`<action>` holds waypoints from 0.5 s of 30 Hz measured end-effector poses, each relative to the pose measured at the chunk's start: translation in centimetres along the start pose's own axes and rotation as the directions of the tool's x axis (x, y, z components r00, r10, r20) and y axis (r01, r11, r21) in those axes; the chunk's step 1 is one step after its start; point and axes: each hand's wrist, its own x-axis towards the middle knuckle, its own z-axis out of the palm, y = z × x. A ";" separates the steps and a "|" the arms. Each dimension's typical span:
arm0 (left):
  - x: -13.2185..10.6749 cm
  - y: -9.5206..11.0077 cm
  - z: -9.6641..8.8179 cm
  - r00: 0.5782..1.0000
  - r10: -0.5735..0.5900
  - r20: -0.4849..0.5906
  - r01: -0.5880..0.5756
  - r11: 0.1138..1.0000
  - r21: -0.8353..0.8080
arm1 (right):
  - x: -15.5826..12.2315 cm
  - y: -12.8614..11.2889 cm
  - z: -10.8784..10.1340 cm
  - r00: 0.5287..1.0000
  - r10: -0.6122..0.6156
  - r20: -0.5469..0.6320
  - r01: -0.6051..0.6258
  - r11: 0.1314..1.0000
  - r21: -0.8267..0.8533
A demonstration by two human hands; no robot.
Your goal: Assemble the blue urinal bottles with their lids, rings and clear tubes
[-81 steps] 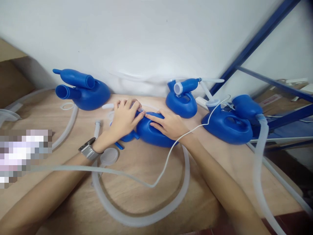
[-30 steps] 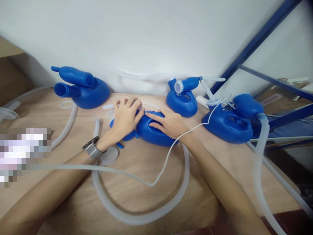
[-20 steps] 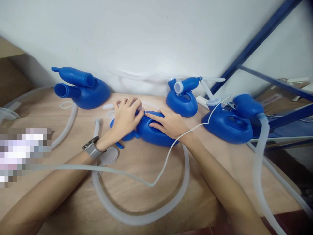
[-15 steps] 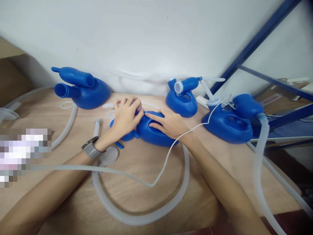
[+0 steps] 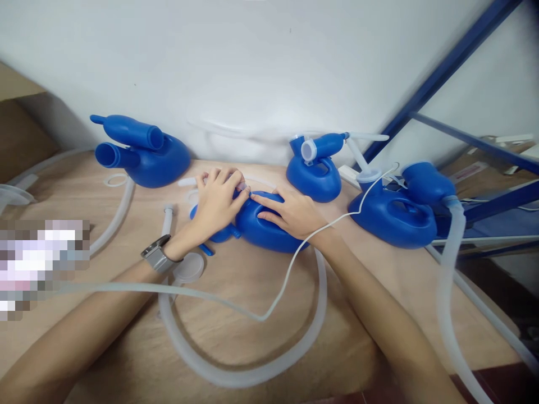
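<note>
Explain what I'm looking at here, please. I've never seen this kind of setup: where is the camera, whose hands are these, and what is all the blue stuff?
There is no machine here. These are one person's two bare hands, seen from a camera worn on the head that looks forward and down. On the wooden table lie the nearest blue container, three similar ones behind it, a wide clear hose and a thin white tube. The left hand curls over the nearest container's neck end. A small clear piece shows at its fingertips, but I cannot tell if it is gripped. The right hand lies flat on the container's body.
</note>
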 end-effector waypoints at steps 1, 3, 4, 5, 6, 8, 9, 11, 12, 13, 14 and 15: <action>0.0 0.0 0.0 1.000 -0.001 -0.003 0.001 1.000 -0.001 | 0.0 0.0 0.0 1.000 -0.001 0.001 0.001 1.000 0.001; 0.0 0.0 0.1 1.000 -0.007 -0.011 0.007 1.000 -0.005 | 0.0 0.0 0.0 1.000 -0.005 -0.001 0.005 1.000 0.004; 0.0 0.0 0.1 1.000 -0.013 -0.017 0.012 1.000 -0.007 | 0.0 0.0 0.0 1.000 -0.006 -0.001 0.006 1.000 0.005; 0.0 0.1 0.2 1.000 -0.017 -0.023 0.016 1.000 -0.008 | 0.0 0.0 0.0 1.000 -0.007 -0.002 0.007 1.000 0.005; 0.0 0.1 0.2 0.999 -0.020 -0.028 0.019 1.000 -0.010 | 0.0 0.0 0.0 1.000 -0.007 -0.001 0.007 1.000 0.003; 0.0 0.1 0.3 0.999 -0.022 -0.037 0.021 1.000 -0.017 | 0.0 0.0 0.0 1.000 -0.006 0.000 0.006 1.000 -0.002; 0.0 0.1 0.3 0.999 -0.022 -0.039 0.022 1.000 -0.021 | 0.0 0.0 0.0 1.000 -0.004 0.001 0.004 1.000 -0.004; 0.0 0.2 0.3 0.999 -0.027 -0.043 0.026 0.999 -0.028 | 0.0 0.0 0.0 1.000 -0.002 0.002 0.002 1.000 -0.008; 0.0 0.2 0.3 0.999 -0.030 -0.042 0.029 0.999 -0.030 | -0.1 0.0 0.0 1.000 0.000 0.003 0.000 1.000 -0.009; 0.0 0.2 0.3 0.999 -0.031 -0.041 0.030 0.999 -0.031 | -0.1 0.0 0.0 1.000 0.002 0.004 -0.002 1.000 -0.009; 0.0 0.2 0.3 0.999 -0.033 -0.042 0.031 0.999 -0.030 | -0.1 0.0 0.0 1.000 0.003 0.006 -0.003 1.000 -0.009; 0.0 0.2 0.3 0.998 -0.033 -0.044 0.032 0.999 -0.028 | -0.1 0.0 0.0 1.000 0.005 0.008 -0.005 1.000 -0.010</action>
